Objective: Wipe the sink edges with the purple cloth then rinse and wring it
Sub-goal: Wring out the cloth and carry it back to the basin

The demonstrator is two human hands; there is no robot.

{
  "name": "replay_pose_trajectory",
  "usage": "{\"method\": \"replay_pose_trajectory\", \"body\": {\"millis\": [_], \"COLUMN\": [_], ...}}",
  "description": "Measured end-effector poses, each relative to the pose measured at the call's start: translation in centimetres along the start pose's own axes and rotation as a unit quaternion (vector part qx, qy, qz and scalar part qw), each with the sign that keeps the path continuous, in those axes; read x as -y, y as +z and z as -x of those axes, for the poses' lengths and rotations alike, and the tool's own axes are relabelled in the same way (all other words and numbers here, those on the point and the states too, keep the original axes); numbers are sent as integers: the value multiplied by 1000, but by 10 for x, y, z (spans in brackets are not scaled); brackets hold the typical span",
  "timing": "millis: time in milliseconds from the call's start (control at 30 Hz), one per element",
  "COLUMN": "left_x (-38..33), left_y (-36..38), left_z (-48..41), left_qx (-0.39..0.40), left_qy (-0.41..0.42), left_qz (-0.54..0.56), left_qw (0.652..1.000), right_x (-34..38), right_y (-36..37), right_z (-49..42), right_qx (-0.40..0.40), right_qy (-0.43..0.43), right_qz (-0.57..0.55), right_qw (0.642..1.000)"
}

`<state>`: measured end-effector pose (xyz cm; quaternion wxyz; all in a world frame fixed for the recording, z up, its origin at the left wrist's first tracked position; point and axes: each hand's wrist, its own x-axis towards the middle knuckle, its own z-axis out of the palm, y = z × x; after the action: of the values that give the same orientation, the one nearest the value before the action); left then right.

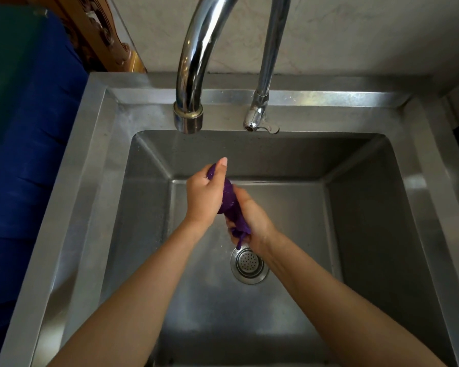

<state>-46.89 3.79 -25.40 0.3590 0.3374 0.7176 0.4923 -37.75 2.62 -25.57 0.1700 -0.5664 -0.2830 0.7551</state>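
Note:
The purple cloth (231,205) is twisted into a tight roll above the middle of the steel sink (90,181). My left hand (204,194) grips its upper end, thumb pointing up. My right hand (252,221) grips its lower end, and a thin purple tail hangs out below the fingers. Both hands hover over the basin, just above and left of the drain strainer (249,263). The sink's flat edges look wet and shiny. No water stream shows under the spout.
A large chrome faucet spout (194,75) arches over the back rim, with a smaller tap (260,107) and its lever to the right. A blue surface (24,154) lies left of the sink; a carved wooden piece (101,35) stands behind it. A pale wall backs the sink.

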Motion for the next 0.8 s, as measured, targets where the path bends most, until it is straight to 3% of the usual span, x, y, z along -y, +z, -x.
{"method": "replay_pose_trajectory", "body": {"millis": [100,200,300,400,633,700,800], "left_x": [3,3,6,12,15,6,-3], "left_y": [-6,-11,-21,-36,-44,-40,-28], "left_z": [2,6,5,1,13,12,2], "left_qx": [-3,32,141,207,173,143,78], "left_qy": [-64,-196,-314,-384,-551,-545,-500], "left_qz": [33,94,258,371,410,433,393], "left_qw": [997,976,903,819,706,704,768], "right_x": [11,20,21,20,21,15,3], "right_y": [-10,-21,-22,-25,-25,-23,-20], "right_z": [-2,-7,-11,-10,2,7,12], "right_qx": [-45,-85,-110,-158,-151,-123,-117], "right_qy": [-71,-146,-187,-254,-407,-441,-474], "right_qz": [150,304,354,433,501,533,569], "right_qw": [985,938,910,851,749,712,662]}}
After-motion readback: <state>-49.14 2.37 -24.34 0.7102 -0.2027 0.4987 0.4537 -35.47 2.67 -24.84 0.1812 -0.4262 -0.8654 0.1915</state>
